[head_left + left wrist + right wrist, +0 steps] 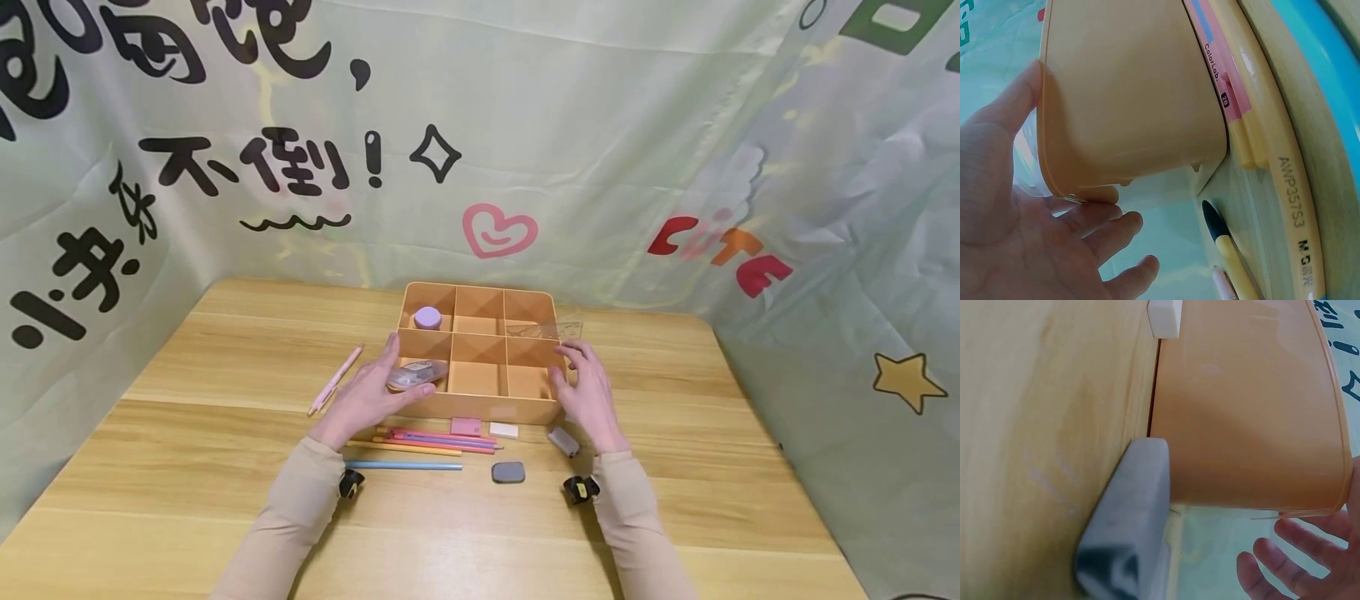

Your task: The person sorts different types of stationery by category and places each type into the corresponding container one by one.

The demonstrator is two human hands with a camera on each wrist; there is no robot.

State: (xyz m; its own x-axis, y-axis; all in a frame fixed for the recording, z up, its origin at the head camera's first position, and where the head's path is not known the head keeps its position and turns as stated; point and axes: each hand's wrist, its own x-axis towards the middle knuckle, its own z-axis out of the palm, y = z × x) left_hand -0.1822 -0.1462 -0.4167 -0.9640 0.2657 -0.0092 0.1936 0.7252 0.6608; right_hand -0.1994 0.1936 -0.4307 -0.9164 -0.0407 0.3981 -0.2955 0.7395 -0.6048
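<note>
An orange desk organizer (491,408) with several compartments stands on the table between both hands. My left hand (365,398) holds its left front corner, the thumb over the rim and the other fingers spread along the side. Beside that thumb, a clear plastic case (417,375) rests in the front left compartment, its left end rising above the rim. My right hand (590,402) holds the right rim between thumb and fingers. A purple-lidded round container (427,317) sits in the back left compartment. Across the back right compartment lies a clear ruler (536,331), poking out past the rim.
Before the organizer lie several pencils (442,442), a blue pencil (405,466), a pink eraser (466,427), a white eraser (503,431), a grey rounded piece (508,472) and a grey block (563,442). Pink pens (335,381) lie left. A printed cloth (600,167) hangs behind.
</note>
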